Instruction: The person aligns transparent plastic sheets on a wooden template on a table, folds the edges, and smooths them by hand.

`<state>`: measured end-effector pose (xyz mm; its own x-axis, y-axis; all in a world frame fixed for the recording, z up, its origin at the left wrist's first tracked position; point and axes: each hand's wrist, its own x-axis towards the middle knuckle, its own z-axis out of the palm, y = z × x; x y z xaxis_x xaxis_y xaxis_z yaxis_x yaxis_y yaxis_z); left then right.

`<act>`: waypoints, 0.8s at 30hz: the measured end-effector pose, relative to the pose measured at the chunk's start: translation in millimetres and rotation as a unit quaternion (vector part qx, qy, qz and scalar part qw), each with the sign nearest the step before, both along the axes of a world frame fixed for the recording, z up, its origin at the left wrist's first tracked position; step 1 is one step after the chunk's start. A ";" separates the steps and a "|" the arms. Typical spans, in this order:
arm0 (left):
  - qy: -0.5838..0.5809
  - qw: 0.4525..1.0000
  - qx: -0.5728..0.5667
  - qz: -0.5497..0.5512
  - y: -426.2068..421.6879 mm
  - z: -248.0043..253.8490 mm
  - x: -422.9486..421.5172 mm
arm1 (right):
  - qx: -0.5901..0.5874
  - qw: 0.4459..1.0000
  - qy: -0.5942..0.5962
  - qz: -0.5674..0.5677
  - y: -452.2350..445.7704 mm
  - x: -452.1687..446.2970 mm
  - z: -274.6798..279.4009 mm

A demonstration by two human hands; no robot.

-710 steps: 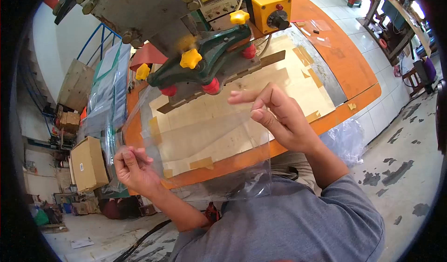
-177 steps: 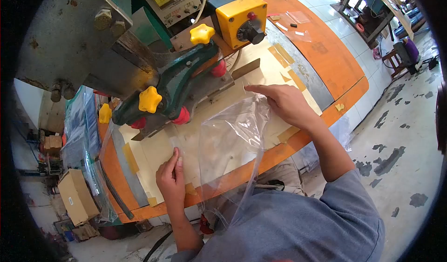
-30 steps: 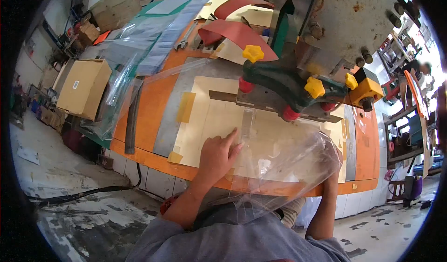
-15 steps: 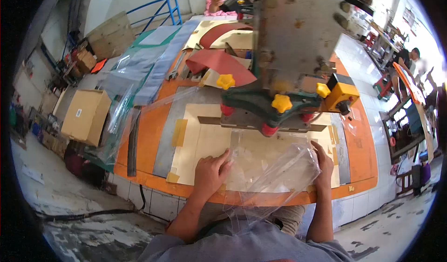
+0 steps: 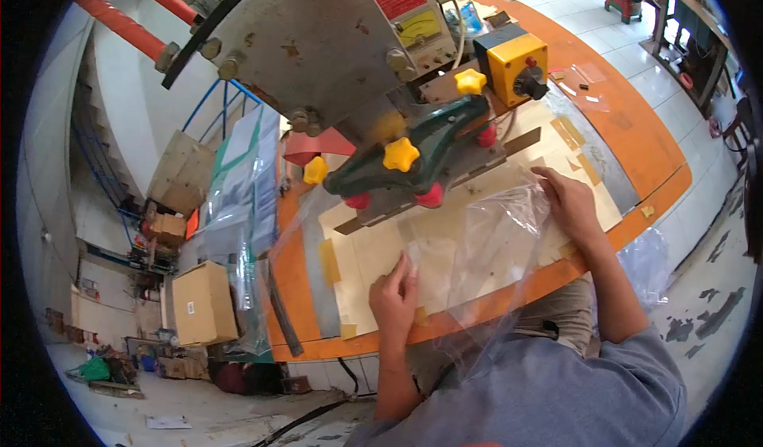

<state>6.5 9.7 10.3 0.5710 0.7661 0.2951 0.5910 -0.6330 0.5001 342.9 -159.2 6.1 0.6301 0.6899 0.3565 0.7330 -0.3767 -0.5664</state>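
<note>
A clear plastic sheet (image 5: 497, 232), creased and see-through, spans the space between my hands and hangs over the table's front edge. My right hand (image 5: 571, 207) grips its upper right corner, thumb and fingers closed. Thumb and forefinger of my left hand (image 5: 393, 298) are pinched together at the sheet's left side, low over a cream-coloured board (image 5: 362, 260). Just beyond both hands is a press head with a green bracket (image 5: 445, 141), yellow star knobs (image 5: 401, 154) and a long metal bar (image 5: 469, 178) near the board. The sheet's exact left edge is hard to make out.
The board lies taped on an orange table (image 5: 664, 178). A yellow control box (image 5: 515, 65) juts out by the press. At left are a cardboard box (image 5: 205, 304), clear sheeting (image 5: 238, 208) and a dark strip (image 5: 280, 312) on the table.
My view has turned and tilted, so the press and table appear slanted. The plastic sheet looks more spread out between my hands, and both hands still hold it.
</note>
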 end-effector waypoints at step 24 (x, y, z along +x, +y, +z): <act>-0.049 0.972 -0.227 -0.043 70.9 15.7 34.7 | -0.062 0.951 0.299 0.056 25.4 50.1 21.4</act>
<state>41.2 80.7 26.0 0.6250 0.7806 -0.0066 0.4817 -0.3790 0.7901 393.0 -133.8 27.5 0.6144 0.7781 -0.1309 0.3331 -0.4062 -0.8509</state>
